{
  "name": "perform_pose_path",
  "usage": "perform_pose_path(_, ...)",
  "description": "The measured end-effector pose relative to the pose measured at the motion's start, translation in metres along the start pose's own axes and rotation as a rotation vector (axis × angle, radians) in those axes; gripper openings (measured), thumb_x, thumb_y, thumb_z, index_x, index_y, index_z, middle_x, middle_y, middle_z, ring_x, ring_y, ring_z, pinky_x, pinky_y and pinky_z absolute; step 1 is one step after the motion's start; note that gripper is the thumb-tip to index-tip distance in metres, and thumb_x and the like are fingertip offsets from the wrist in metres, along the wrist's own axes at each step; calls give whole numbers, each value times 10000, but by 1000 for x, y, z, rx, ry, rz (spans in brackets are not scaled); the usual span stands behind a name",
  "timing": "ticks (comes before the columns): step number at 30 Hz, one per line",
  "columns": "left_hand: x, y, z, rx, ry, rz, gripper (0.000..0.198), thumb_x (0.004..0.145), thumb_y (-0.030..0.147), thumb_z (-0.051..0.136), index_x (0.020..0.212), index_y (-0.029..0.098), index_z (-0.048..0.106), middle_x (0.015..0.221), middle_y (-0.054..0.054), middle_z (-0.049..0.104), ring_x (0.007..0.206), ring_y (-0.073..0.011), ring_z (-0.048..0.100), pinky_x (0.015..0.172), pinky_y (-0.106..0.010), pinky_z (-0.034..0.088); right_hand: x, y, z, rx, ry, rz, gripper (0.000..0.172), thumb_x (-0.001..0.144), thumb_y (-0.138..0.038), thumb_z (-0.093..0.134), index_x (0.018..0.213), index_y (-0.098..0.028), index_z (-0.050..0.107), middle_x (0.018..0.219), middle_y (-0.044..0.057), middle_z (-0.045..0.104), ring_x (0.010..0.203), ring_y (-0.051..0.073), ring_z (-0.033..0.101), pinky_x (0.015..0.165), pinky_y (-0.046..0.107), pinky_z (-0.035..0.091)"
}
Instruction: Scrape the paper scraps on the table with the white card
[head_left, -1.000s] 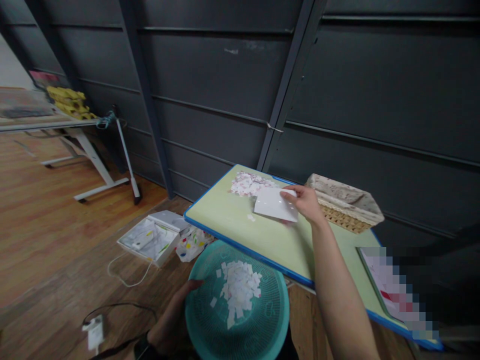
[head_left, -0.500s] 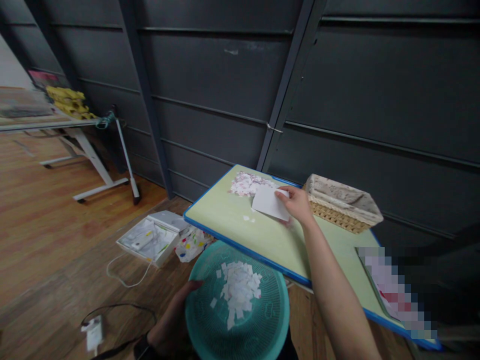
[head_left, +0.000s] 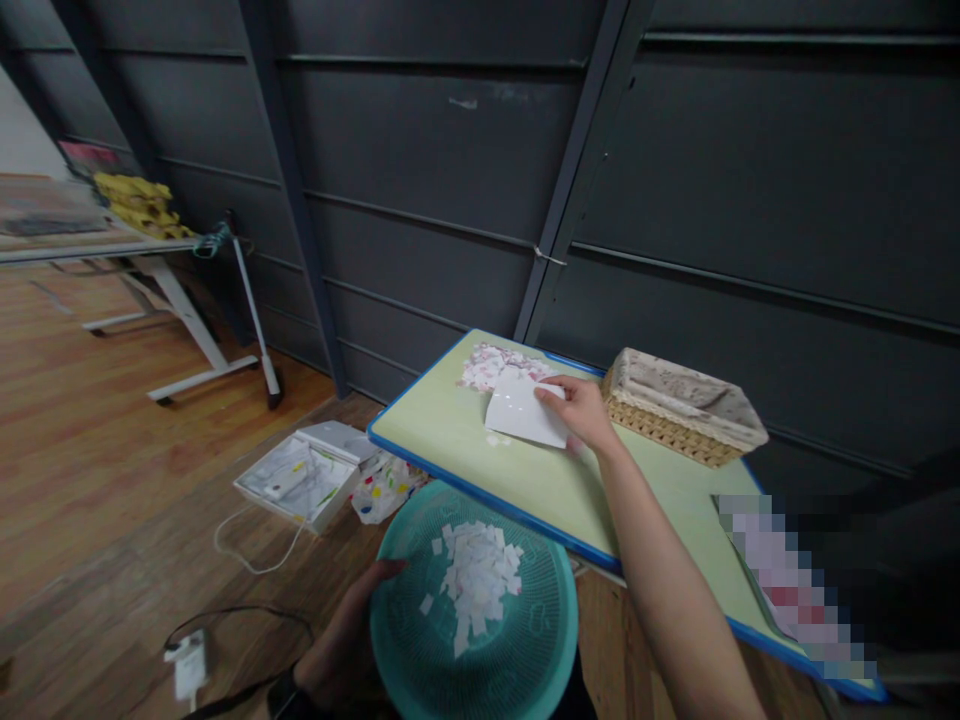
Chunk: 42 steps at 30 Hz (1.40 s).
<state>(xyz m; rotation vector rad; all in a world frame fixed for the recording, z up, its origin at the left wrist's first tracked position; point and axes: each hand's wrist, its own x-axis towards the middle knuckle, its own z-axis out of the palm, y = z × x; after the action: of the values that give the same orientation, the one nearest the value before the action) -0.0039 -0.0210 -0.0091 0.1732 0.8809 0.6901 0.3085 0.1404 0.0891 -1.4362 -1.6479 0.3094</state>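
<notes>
Dark wall panels [head_left: 420, 130] rise behind a pale green, blue-edged table [head_left: 551, 490]. Above it, the right hand [head_left: 576, 412] pinches a white card [head_left: 517, 410] narrowly between thumb and fingers, beside a heap of paper bits [head_left: 489, 364]. Lower down, the left hand [head_left: 352, 615] grips a teal basket [head_left: 536, 640] of white paper squares [head_left: 480, 572], thumb over the rim, other fingers hidden.
</notes>
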Motion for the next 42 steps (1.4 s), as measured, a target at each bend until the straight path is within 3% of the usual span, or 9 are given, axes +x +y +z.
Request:
perform_pose_path(4,-4,3,6,34,43,-6,497,812,316,622,1226,50,549,600,-39,765,545,-201,698,580,-294,527,1,0,-3,54,41,23,340,718,-435,618,871,-154,734,918,105,730,800,232,635,722,337,464)
perform_pose_path(10,-2,7,6,97,71,64,465,814,302,605,1215,70,565,638,-13,778,660,-226,732,696,-304,545,2,2,-7,91,-55,57,351,652,-464,675,813,-156,728,838,87,725,734,215,621,658,317,457)
perform_pose_path(15,-1,7,5,148,35,99,284,832,302,573,1011,104,670,658,6,775,689,-198,721,695,-278,537,3,11,-24,251,-37,161,412,593,-493,720,798,-137,697,769,79,699,635,178,586,541,273,415)
perform_pose_path(20,-2,10,8,106,60,81,160,806,270,614,816,125,680,619,-22,769,594,-175,697,653,-259,544,1,14,-34,180,-129,187,383,593,-475,724,768,-135,695,694,57,673,583,160,550,507,263,383)
perform_pose_path(28,5,9,-9,64,14,130,338,792,291,646,1056,83,611,823,-89,803,744,-208,731,788,-326,557,-2,2,-12,198,-291,136,403,618,-489,709,805,-132,703,741,52,675,611,155,548,528,255,380)
perform_pose_path(35,5,12,-6,57,75,195,313,779,257,649,1048,100,611,825,-93,802,694,-222,727,748,-361,565,0,3,-4,223,-103,140,450,598,-506,718,831,-122,686,776,65,665,642,153,537,543,252,376)
perform_pose_path(38,5,14,-5,36,86,186,266,775,241,651,998,97,633,762,-80,799,645,-210,721,697,-336,566,0,4,-5,175,-150,149,420,596,-500,716,791,-129,678,728,49,647,605,142,518,516,245,363)
perform_pose_path(42,4,14,-4,8,82,164,224,771,232,652,942,87,660,716,-74,792,654,-210,722,718,-333,566,-6,-2,-7,197,-307,195,382,621,-479,709,800,-145,657,615,7,600,486,108,463,420,221,293)
